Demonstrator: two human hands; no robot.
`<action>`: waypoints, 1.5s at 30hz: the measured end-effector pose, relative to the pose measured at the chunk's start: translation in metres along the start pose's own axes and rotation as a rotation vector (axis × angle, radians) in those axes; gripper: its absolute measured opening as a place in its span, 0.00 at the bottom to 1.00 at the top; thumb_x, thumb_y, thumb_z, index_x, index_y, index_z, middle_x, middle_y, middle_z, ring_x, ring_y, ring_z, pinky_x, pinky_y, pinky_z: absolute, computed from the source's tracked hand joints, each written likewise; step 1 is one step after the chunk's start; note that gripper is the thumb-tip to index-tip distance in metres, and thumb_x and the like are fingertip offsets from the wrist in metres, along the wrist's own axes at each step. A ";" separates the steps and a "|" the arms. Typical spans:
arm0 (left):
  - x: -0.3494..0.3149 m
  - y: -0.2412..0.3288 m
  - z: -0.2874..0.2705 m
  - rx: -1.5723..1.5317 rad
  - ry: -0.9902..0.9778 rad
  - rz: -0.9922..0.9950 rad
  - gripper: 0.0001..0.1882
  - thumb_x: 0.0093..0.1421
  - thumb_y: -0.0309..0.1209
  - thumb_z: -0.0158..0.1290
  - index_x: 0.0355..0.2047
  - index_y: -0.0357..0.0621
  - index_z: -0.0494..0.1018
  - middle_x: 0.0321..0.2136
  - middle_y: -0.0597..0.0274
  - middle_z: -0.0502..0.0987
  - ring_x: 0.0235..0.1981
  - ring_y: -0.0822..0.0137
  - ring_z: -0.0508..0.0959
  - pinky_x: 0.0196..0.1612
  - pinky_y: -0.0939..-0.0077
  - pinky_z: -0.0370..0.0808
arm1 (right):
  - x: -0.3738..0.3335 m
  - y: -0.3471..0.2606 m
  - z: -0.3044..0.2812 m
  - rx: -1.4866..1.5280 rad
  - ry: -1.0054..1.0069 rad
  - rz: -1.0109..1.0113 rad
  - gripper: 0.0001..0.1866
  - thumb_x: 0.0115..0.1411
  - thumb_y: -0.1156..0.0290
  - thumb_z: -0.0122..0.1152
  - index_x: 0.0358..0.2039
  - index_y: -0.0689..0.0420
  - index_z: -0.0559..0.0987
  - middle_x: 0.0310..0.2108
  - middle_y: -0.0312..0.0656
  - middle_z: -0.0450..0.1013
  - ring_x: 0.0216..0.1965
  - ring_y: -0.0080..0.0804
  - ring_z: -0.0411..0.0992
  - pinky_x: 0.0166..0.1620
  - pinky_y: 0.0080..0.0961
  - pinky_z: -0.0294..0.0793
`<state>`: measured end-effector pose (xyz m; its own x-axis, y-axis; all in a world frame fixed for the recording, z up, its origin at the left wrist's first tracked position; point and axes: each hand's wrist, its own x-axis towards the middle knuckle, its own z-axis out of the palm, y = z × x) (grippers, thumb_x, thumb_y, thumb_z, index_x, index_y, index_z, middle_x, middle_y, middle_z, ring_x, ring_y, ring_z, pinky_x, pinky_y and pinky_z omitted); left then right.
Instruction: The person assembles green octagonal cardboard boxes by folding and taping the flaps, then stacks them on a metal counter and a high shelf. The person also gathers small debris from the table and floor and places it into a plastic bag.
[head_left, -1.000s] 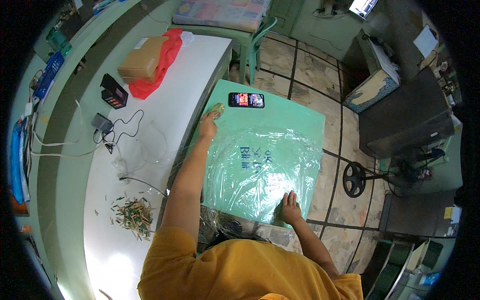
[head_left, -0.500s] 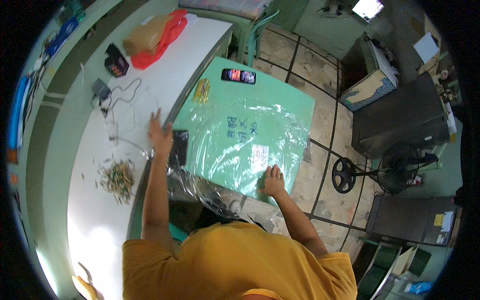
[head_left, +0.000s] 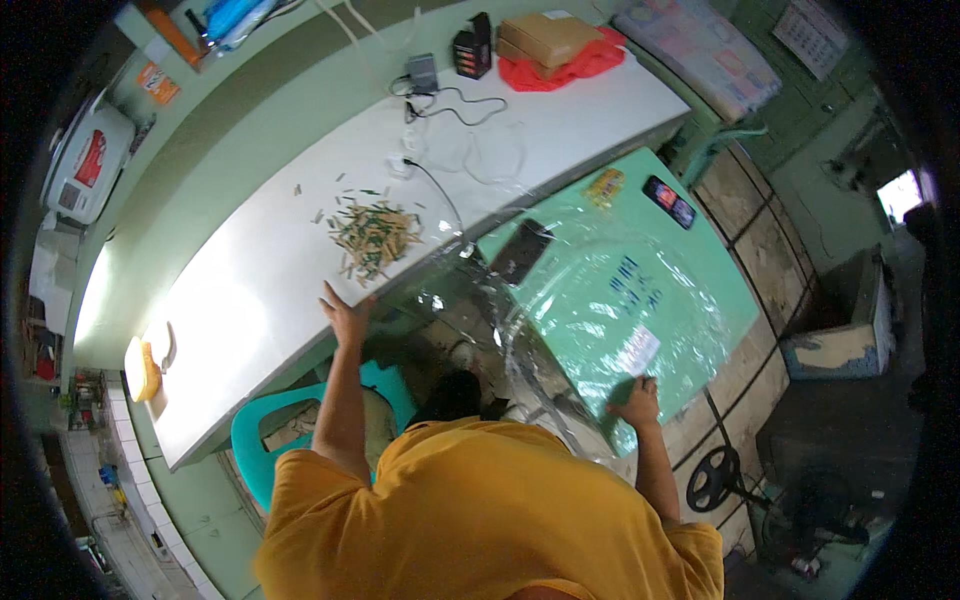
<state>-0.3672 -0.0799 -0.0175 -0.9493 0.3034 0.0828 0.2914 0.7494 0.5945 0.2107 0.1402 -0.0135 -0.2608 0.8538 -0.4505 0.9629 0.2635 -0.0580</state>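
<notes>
My left hand (head_left: 347,318), fingers spread, is at the front edge of the long white table (head_left: 250,310), holding nothing. Just beyond it lies a loose pile of thin tan and green strips (head_left: 374,238). My right hand (head_left: 638,403) rests with fingers apart on clear plastic sheeting (head_left: 690,310) at the near edge of a green table (head_left: 585,345). The sheeting spreads over that tabletop and hangs off its left side. Under the plastic are blue handwriting and a white label (head_left: 638,349).
A dark phone (head_left: 522,252), a lit phone (head_left: 669,202) and a small yellow packet (head_left: 604,188) lie on the green table. Chargers and cables (head_left: 422,75), a black box (head_left: 472,50) and a brown box (head_left: 548,40) stand on the white table. A teal chair (head_left: 262,440) is below.
My view has turned left. My left hand has moved from beside the dark phone back along the white table's edge to the strips. My right hand stays on the plastic.
</notes>
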 end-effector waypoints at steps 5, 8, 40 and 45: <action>0.039 0.023 0.026 0.142 -0.002 0.023 0.69 0.34 0.59 0.67 0.67 0.49 0.37 0.63 0.25 0.36 0.65 0.32 0.41 0.61 0.38 0.47 | 0.017 -0.016 -0.005 0.000 -0.083 0.085 0.63 0.32 0.47 0.76 0.58 0.74 0.54 0.61 0.70 0.48 0.61 0.61 0.53 0.61 0.40 0.60; 0.081 0.050 0.039 0.288 -0.119 0.077 0.70 0.30 0.64 0.66 0.68 0.57 0.37 0.66 0.35 0.34 0.66 0.34 0.37 0.60 0.31 0.43 | 0.028 -0.029 -0.010 -0.022 -0.152 0.143 0.64 0.30 0.47 0.78 0.58 0.76 0.54 0.60 0.71 0.47 0.62 0.60 0.54 0.60 0.37 0.62; 0.275 0.068 0.093 -0.439 0.005 0.184 0.16 0.55 0.39 0.56 0.33 0.36 0.77 0.21 0.59 0.77 0.23 0.73 0.72 0.29 0.73 0.70 | 0.049 -0.044 -0.001 -0.029 -0.138 0.168 0.54 0.28 0.50 0.80 0.54 0.66 0.65 0.56 0.64 0.57 0.52 0.56 0.67 0.52 0.40 0.71; 0.225 0.150 0.081 -0.621 -0.176 0.289 0.14 0.58 0.37 0.55 0.32 0.36 0.77 0.18 0.66 0.73 0.21 0.77 0.67 0.25 0.77 0.66 | 0.051 -0.034 -0.004 0.014 -0.150 0.137 0.60 0.28 0.46 0.78 0.56 0.71 0.61 0.59 0.72 0.52 0.57 0.59 0.62 0.55 0.40 0.68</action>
<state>-0.5278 0.1481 0.0254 -0.7957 0.5693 0.2068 0.3578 0.1662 0.9189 0.1643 0.1763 -0.0305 -0.1155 0.8045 -0.5826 0.9897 0.1429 0.0011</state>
